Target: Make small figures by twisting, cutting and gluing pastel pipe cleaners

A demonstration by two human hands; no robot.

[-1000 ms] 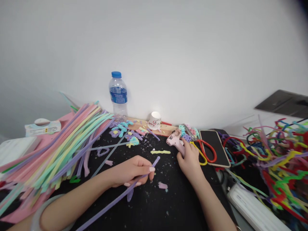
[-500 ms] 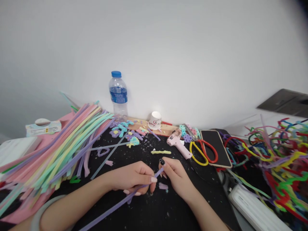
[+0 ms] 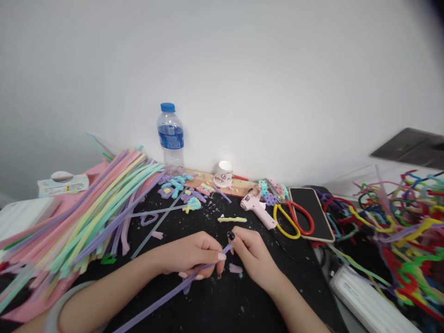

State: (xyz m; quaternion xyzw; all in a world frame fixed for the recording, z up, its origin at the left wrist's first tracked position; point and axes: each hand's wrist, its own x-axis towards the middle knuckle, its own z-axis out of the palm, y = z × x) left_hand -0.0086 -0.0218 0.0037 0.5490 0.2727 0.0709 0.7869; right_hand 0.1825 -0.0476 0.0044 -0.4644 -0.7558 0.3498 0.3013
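Note:
A long purple pipe cleaner [image 3: 156,305] runs from the lower left up to both hands over the black table surface [image 3: 243,300]. My left hand [image 3: 194,256] is closed round it, with thumb and forefinger pinching it near its upper end. My right hand [image 3: 248,249] pinches the tip between thumb and fingers, just right of the left fingertips. Below the left hand hangs a short purple piece [image 3: 187,286]. A small lilac scrap [image 3: 235,268] lies between the hands, and a yellow twisted piece [image 3: 232,219] lies beyond them.
Pastel pipe cleaners [image 3: 100,208] are heaped at left, tangled bright ones [image 3: 409,231] at right. Behind stand a bottle [image 3: 170,136] and a paper cup [image 3: 224,174]. A pink glue gun [image 3: 258,210], scissors [image 3: 301,218] and a phone [image 3: 310,212] lie right of centre.
The right fingertips have shifted very slightly left along the purple pipe cleaner, and its tip sits a little lower. Both hands still grip it.

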